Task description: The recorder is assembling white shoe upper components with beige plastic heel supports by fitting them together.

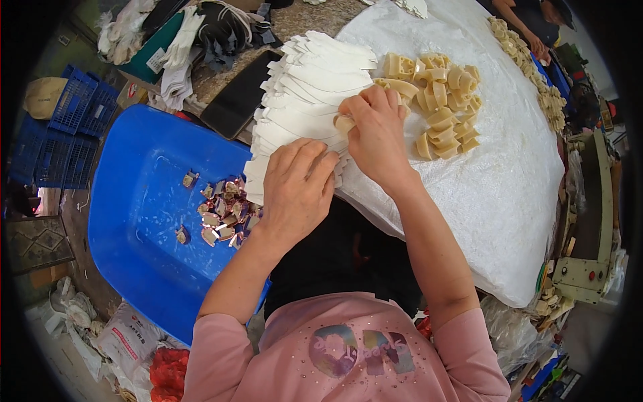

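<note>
A fanned stack of white pointed paper-like strips lies on the white sheet covering the table. My left hand rests palm-down on the stack's near edge, fingers curled over it. My right hand sits beside the stack, pinching one cream plastic piece at the strips' tips. A heap of cream plastic moulded pieces lies just right of that hand.
A blue plastic tub at my left holds several small copper-coloured wrapped pieces. A black phone and gloves lie behind it. Blue crates stand far left. Another person's hands work at a row of cream pieces far right, near a machine.
</note>
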